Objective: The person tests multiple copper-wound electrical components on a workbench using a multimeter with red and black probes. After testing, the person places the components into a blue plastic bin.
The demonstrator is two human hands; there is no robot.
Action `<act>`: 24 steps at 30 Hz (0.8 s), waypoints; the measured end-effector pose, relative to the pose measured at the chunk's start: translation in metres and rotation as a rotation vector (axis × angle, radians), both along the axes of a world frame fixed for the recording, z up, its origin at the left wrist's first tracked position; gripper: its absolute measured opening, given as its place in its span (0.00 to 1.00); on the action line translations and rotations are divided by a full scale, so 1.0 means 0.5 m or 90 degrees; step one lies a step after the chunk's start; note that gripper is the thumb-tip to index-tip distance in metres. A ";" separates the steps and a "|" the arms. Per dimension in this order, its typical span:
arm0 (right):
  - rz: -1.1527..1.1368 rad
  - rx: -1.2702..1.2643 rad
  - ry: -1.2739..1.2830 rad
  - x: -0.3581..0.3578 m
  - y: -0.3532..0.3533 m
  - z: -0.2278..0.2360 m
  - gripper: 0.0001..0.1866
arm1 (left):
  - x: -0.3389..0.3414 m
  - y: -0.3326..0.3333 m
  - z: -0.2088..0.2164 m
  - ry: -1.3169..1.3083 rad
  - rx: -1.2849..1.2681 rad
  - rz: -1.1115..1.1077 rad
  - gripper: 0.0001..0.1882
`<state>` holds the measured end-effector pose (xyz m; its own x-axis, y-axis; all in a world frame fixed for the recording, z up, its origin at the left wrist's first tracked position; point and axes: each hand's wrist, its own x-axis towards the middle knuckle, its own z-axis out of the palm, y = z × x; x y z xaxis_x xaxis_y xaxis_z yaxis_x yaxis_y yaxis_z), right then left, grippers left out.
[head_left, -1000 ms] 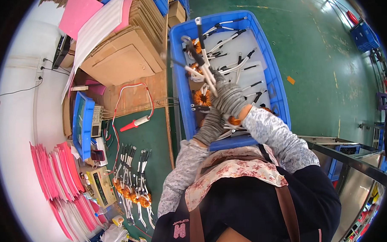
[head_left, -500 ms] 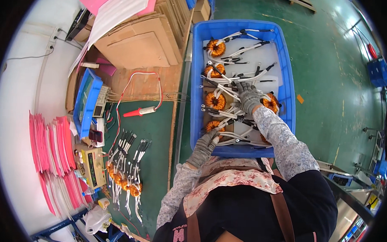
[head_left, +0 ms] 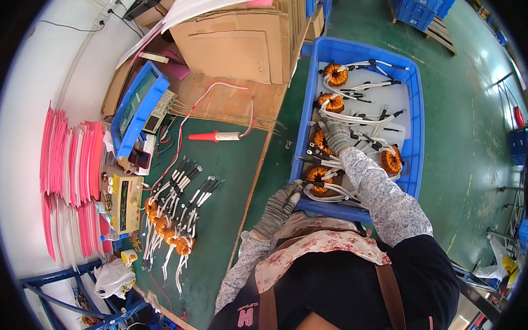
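Coil (head_left: 318,142) just left of right hand (head_left: 336,135); left hand (head_left: 279,210) at bin's (head_left: 416,124) near-left corner. Hands apart; grip cannot be determined. Bin contains coils, white leads (head_left: 352,117).

Shows gloved right hand (head_left: 336,135) in blue bin (head_left: 417,100) among copper-wound coils (head_left: 391,162), left hand (head_left: 277,212) at near-left corner, further coils (head_left: 184,246) on table (head_left: 235,164).

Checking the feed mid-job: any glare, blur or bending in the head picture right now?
Head view: pale glare on the green floor, toward upper right; head view: right hand and left hand show no strong smear; head view: fisheye bending near the rim, with black corners.
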<state>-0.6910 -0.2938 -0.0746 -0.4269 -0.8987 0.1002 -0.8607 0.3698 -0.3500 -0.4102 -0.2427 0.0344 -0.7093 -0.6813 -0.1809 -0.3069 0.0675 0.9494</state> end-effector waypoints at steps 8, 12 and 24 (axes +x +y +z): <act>-0.198 0.254 0.013 -0.034 -0.070 -0.033 0.22 | 0.213 -0.033 0.005 -0.007 -0.040 0.171 0.16; -0.141 0.350 0.125 -0.041 -0.085 -0.017 0.21 | 0.344 -0.001 -0.052 -0.021 -0.014 0.283 0.15; -0.072 -0.203 -0.054 0.083 -0.013 0.082 0.19 | 0.397 -0.037 -0.048 -0.051 -0.004 0.321 0.14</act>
<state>-0.6496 -0.3005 -0.0336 -0.5402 -0.7750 0.3280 -0.7838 0.3214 -0.5315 -0.2117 -0.2611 0.0105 -0.2760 -0.9366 -0.2158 -0.3741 -0.1021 0.9217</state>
